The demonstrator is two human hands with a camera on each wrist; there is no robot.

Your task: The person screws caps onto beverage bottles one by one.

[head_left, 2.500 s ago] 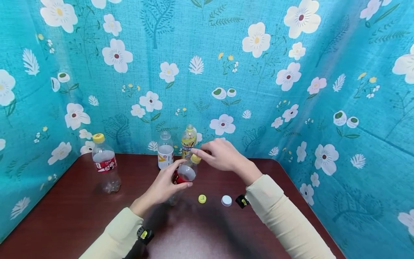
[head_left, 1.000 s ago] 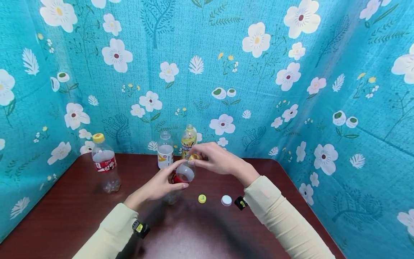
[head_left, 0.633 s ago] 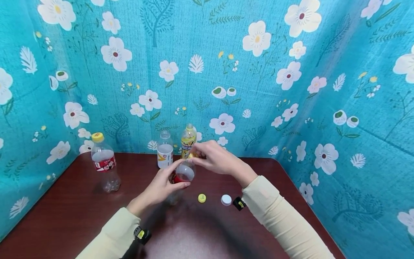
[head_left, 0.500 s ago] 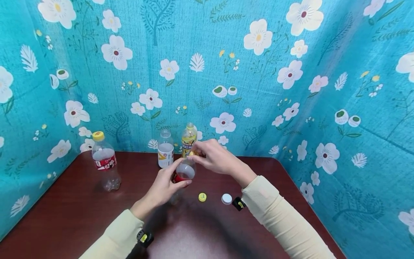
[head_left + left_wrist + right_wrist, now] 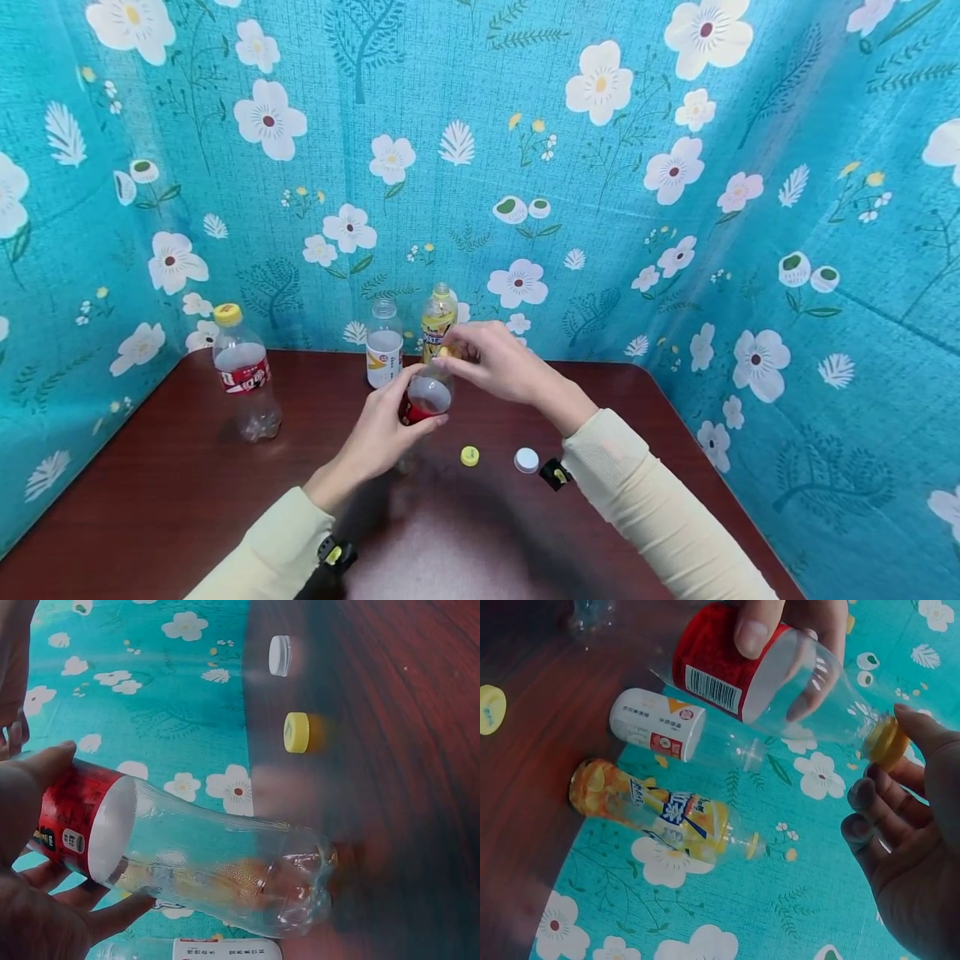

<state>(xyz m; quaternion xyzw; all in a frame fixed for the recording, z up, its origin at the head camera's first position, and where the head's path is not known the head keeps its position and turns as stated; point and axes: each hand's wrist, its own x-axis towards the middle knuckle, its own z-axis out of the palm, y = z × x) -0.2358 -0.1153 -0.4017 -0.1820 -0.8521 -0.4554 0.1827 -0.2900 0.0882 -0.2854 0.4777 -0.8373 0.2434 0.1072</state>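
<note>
A clear plastic bottle (image 5: 810, 682) with a red label is gripped round its label by my left hand (image 5: 378, 425). Its ridged base hangs close over the table in the left wrist view. My right hand (image 5: 498, 362) pinches the yellow cap (image 5: 887, 742) at the bottle's mouth between thumb and fingers. Just behind the hands stand an uncapped bottle with a white label (image 5: 384, 354) and an uncapped bottle with a yellow label (image 5: 438, 321). A loose yellow cap (image 5: 469, 456) and a white cap (image 5: 527, 460) lie on the table in front of the hands.
Another red-labelled bottle (image 5: 243, 375) with a yellow cap stands at the left on the dark red table (image 5: 150, 492). A blue flowered cloth (image 5: 480, 167) hangs behind the table and along both sides.
The left hand has held the bottle throughout, turning it slightly. The right hand's fingers have shifted round the cap, lower and a little left of where they were. The loose caps stay put.
</note>
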